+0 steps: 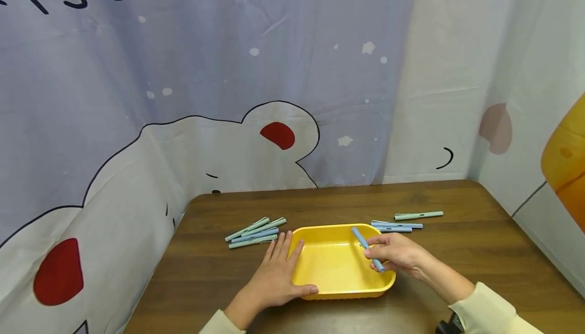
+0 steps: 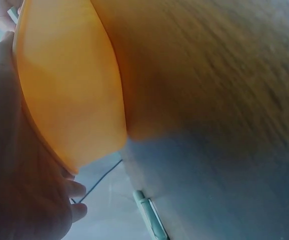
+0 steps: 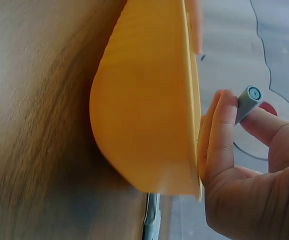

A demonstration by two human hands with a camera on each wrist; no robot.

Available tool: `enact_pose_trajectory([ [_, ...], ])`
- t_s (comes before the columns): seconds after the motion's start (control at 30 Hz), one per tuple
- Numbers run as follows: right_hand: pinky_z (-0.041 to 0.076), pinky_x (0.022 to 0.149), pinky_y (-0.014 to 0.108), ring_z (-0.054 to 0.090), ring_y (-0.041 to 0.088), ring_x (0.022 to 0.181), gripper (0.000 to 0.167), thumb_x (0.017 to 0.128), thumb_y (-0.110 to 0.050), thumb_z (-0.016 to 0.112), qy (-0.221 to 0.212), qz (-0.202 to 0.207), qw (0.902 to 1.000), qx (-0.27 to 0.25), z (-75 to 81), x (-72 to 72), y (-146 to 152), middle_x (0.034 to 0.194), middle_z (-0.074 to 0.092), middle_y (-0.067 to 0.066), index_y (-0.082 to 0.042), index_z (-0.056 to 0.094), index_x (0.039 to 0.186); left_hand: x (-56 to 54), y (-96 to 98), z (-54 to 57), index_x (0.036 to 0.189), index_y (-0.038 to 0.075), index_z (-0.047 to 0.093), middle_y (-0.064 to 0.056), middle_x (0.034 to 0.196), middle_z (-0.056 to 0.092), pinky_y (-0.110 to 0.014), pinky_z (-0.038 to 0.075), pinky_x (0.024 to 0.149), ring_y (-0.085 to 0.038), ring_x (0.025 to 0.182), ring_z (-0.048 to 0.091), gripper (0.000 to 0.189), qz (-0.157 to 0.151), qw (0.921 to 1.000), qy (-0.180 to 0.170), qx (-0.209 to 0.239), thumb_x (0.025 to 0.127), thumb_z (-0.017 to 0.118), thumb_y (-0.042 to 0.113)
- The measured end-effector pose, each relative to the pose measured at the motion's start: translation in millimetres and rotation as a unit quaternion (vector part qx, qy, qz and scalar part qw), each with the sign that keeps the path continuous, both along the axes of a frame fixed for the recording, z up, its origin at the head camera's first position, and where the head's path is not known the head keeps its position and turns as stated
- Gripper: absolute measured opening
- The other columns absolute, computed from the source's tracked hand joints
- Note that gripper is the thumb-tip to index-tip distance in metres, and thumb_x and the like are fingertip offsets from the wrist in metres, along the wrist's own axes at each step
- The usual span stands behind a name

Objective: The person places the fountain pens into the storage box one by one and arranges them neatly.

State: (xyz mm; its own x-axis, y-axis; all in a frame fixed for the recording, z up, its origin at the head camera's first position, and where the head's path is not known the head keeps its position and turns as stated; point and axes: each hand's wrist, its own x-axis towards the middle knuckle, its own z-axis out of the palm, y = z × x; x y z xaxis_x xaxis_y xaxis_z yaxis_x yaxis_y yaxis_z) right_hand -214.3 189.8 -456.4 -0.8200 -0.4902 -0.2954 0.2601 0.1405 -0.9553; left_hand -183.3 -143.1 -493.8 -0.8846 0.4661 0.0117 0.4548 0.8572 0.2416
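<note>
A yellow plastic tray (image 1: 329, 263) stands on the wooden table, its inside bare in the head view. My left hand (image 1: 279, 275) rests on its left side with fingers spread, the thumb along the near rim. Over the tray's right rim, my right hand (image 1: 399, 254) pinches a blue pen (image 1: 358, 235) between thumb and fingers, holding it at a slant. The right wrist view shows the round end of this pen (image 3: 253, 94) beside the fingers, which lie against the tray's rim.
Left of the tray lies a group of green and blue pens (image 1: 253, 232). Behind its right corner are blue pens (image 1: 397, 226) and a green pen (image 1: 419, 215). A printed curtain (image 1: 205, 70) hangs behind the wooden table (image 1: 192, 273).
</note>
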Motion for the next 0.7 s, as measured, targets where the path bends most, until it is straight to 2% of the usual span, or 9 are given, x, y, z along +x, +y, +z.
enact_pose_trajectory([
  [0.27,0.058,0.065,0.023,0.067,0.011,0.073,0.067,0.096,-0.012,0.068,-0.005,0.004,0.9998,0.017,-2.9,1.3,-21.3,0.091,0.07,0.008,0.021,0.033,0.143,0.1,0.2,-2.5,0.163,0.013,0.022,-0.02,0.169,0.005,-0.059,0.01,0.124,-0.04,0.155,0.006,0.108,-0.001,0.9999,0.011,-0.003,0.085,0.05,0.082],
  [0.7,0.059,0.064,0.023,0.067,0.012,0.072,0.063,0.096,-0.01,0.068,-0.008,-0.004,0.9998,0.016,-11.3,-2.0,-45.4,0.09,0.07,0.011,0.02,0.036,0.142,1.5,0.7,-0.2,0.163,0.015,0.021,-0.018,0.169,0.002,-0.057,0.008,0.124,-0.038,0.156,0.003,0.107,0.007,0.9999,-0.008,-0.006,0.085,0.051,0.082],
])
